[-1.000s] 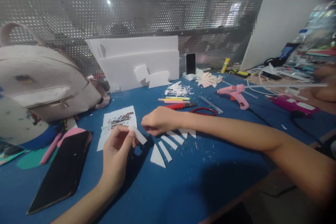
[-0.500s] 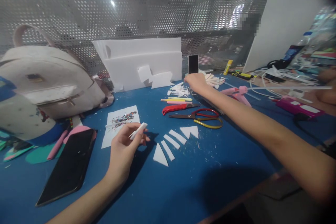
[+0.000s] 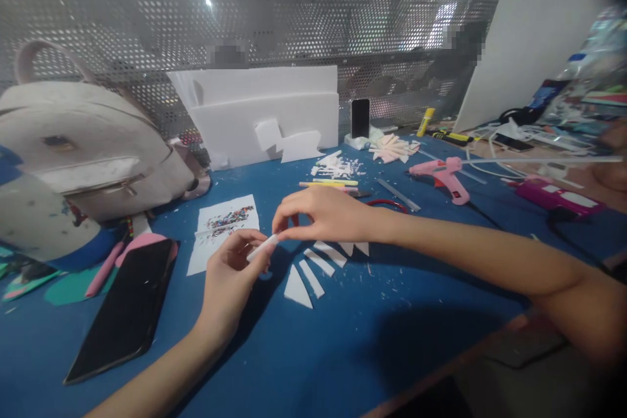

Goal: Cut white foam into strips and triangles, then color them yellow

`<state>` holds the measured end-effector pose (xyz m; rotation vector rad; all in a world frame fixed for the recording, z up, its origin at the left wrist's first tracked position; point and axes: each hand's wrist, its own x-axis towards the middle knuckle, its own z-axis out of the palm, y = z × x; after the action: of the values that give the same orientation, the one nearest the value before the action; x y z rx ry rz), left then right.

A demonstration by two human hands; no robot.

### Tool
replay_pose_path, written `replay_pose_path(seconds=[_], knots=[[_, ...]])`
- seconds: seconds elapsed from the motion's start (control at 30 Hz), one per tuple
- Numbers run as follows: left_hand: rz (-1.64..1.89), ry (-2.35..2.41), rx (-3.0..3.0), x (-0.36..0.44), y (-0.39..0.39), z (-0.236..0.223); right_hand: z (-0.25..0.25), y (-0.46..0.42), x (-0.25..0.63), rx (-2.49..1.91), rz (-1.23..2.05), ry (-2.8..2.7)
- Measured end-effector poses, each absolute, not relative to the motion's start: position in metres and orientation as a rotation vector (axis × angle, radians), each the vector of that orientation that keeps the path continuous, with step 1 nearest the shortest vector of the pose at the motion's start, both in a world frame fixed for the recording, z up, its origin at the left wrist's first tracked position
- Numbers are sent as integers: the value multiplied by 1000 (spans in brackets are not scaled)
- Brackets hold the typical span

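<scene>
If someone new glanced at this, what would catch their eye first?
Probably the left hand, just left of centre, holding a white strip, with the right hand at its far end. Next, likely the pink glue gun on the right of the blue table, a long pale stick jutting from its back. The big pale backpack at the left edge also stands out.

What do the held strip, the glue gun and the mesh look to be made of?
Strip: perhaps foam board or thick card; matt white, straight-edged.
Glue gun: likely hard plastic; smooth, pink, moulded-looking body.
Mesh: probably metal; grey, with regular rows of small holes, though plastic can't be ruled out.
</scene>
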<state>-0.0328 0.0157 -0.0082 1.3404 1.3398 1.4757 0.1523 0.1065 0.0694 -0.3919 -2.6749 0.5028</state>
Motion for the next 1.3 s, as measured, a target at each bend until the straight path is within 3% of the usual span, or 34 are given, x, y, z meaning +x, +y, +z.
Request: replay_pose_path(seconds=[0.47, 0.8, 0.9, 1.1, 1.3], knots=[[1456, 1305, 1490, -31, 10, -7, 64, 104, 182, -577, 871, -2530], [1488, 1272, 1643, -32, 14, -11, 54, 110, 205, -810, 709, -2427], [1499, 1241, 1761, -30, 11, -11, 55, 99, 202, -704, 845, -2482], [1473, 1137, 2085, -27, 0, -6, 49, 75, 185, -590, 1592, -2293], [1468, 1174, 2201, -25, 1, -6, 42, 80, 176, -634, 1595, -2196]])
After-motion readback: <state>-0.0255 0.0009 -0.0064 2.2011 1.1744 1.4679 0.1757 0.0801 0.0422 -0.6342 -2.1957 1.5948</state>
